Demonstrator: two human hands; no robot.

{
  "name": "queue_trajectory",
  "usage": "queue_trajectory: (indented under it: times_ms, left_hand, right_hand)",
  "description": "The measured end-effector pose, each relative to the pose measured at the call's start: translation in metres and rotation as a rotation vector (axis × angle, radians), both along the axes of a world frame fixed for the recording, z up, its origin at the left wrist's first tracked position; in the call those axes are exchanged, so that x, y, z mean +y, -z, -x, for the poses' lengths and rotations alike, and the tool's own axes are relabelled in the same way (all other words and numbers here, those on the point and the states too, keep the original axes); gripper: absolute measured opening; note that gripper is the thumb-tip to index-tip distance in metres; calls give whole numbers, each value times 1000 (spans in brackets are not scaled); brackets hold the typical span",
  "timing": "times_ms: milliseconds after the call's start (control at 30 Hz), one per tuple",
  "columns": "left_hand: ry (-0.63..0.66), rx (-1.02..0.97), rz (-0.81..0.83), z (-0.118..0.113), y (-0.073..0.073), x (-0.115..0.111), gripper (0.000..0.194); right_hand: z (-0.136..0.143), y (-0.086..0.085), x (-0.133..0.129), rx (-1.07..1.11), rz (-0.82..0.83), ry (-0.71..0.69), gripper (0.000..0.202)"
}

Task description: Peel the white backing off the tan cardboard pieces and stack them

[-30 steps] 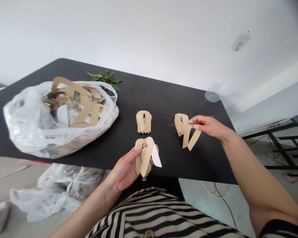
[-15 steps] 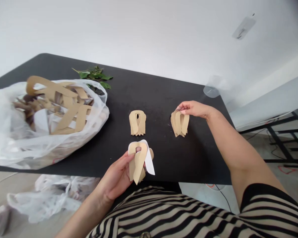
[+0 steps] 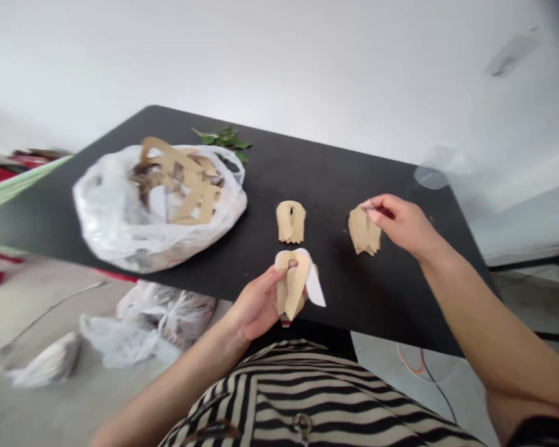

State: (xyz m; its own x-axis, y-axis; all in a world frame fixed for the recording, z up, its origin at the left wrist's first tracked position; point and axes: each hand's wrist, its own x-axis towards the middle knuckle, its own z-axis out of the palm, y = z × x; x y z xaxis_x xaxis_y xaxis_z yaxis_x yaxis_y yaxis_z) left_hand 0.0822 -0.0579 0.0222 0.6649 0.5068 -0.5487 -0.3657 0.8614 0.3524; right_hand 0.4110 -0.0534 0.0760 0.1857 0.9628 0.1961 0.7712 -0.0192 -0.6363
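Note:
My left hand (image 3: 263,301) is closed on a small bunch of looped strips (image 3: 299,279), tan ones with a white one whose end sticks out to the right. It holds them just over the front part of the black table. At the right, my right hand (image 3: 394,217) has thumb and forefinger pinched at the top of a fanned pile of tan looped strips (image 3: 364,233) lying on the table. Whether one strip or several is in that pinch is hidden. A second pile of tan looped strips (image 3: 291,221) lies untouched between the hands, beyond the left one.
A white plastic bag (image 3: 121,239) full of tan and white strips stands open on the black table (image 3: 307,167) at left. Green leaves (image 3: 226,139) lie behind it. A clear round lid (image 3: 431,178) is at the far right. More plastic bags (image 3: 135,338) lie on the floor.
The view has swung left, so everything appears further right. The top loop on the right pile no longer shows its clear outline under my right fingers. My left hand keeps its bunch.

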Motion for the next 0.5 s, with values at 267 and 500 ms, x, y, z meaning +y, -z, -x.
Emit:
queue_trajectory:
  times_ms: [267,500]
  left_hand:
    - [-25,-55,-1,4,-1,-6,32]
    - [-25,-149,-17,15,2,-9,38]
  right_hand:
    - [108,6,-41,31,68,-269,24]
    - [143,5,-23,-144,75,-376,20]
